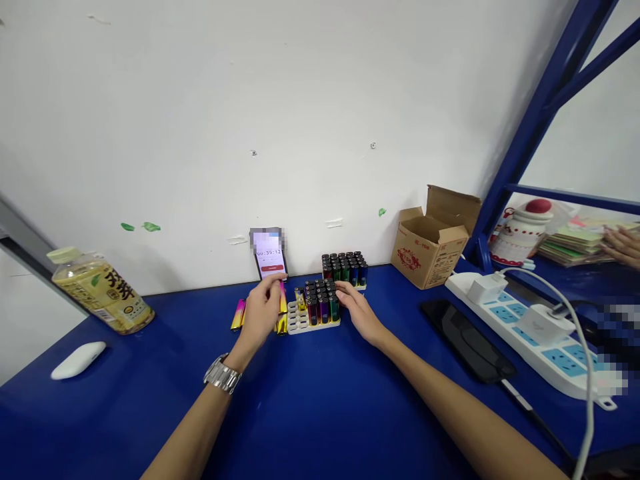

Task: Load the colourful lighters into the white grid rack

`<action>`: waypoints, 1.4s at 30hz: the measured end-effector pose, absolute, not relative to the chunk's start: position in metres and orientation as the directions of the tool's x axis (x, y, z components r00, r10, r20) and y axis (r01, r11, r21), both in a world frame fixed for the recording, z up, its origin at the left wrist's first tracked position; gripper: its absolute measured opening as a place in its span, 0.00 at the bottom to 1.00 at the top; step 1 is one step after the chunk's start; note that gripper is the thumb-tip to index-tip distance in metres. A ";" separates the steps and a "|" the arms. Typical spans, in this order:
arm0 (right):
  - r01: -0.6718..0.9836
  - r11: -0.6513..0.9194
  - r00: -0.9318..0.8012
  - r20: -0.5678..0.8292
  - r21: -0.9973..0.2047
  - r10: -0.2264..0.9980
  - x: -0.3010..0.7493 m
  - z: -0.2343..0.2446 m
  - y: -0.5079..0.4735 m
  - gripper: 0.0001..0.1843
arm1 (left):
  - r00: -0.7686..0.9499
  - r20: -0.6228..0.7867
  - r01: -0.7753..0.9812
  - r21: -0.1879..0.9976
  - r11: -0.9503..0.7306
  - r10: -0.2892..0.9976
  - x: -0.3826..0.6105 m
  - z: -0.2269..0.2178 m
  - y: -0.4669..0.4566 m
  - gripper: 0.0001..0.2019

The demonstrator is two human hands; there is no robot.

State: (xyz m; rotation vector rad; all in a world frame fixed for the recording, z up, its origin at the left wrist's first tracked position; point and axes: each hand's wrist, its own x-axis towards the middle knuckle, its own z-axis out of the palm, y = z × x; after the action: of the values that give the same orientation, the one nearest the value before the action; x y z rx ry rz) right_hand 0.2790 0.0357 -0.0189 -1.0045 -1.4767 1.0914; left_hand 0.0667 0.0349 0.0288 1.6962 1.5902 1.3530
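Observation:
My left hand (263, 303) has its thumb and fingers closed on a shiny pink-and-yellow lighter-shaped piece (283, 298), held upright left of a white slotted tray (300, 327). More pink-and-yellow pieces (239, 315) lie on the table around that hand, partly hidden by it. In the tray's right part stand several black-topped, metallic-coloured lighter-shaped pieces (323, 310), and a yellow one (300, 298) stands left of them. Vacant slots show at the tray's left. My right hand (361, 312) touches the right side of the black-topped group with its fingers stretched out.
Behind stands a second filled tray (363, 287). A phone with a timer (270, 257) leans on the wall. An open carton (433, 247), dark phone (465, 340) and power strip (530, 333) are right; a bottle (103, 293) and white case (79, 361) left. Another person's hand (623, 247) shows far right.

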 end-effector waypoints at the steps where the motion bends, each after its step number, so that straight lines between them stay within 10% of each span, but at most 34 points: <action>1: 0.054 0.251 -0.157 0.240 -0.967 0.958 0.279 -0.019 0.036 0.19 | -0.071 0.328 0.545 0.804 -0.239 0.942 0.068 0.030 0.033 0.18; 6: 0.089 0.266 -0.198 0.245 -0.960 0.949 0.279 -0.014 0.030 0.22 | 0.114 0.309 0.663 0.684 -0.304 0.944 0.082 0.029 0.026 0.17; 12: 0.293 0.365 -0.235 0.303 -0.884 0.924 0.277 -0.010 0.024 0.41 | -0.133 0.303 0.479 0.853 -0.206 0.944 0.076 0.040 0.029 0.19; 18: 0.343 0.383 -0.233 0.317 -0.858 0.919 0.281 -0.010 0.029 0.37 | -0.218 -0.032 0.373 0.921 0.114 0.975 0.032 0.067 0.026 0.08; 28: 0.331 0.454 -0.268 0.379 -0.828 0.886 0.308 -0.004 0.031 0.31 | -0.036 -0.187 0.771 0.620 0.146 0.982 0.052 0.055 0.035 0.10; 42: 0.358 0.364 -0.250 0.288 -0.860 0.925 0.308 -0.008 0.027 0.35 | 0.078 0.175 0.993 0.077 -0.093 0.981 0.061 0.029 0.037 0.13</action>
State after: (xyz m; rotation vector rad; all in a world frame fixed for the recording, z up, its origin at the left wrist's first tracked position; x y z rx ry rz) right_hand 0.3078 0.0275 -0.0079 -1.1288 -1.7914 0.8543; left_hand 0.0614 0.0370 0.0288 2.3510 2.1563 0.2922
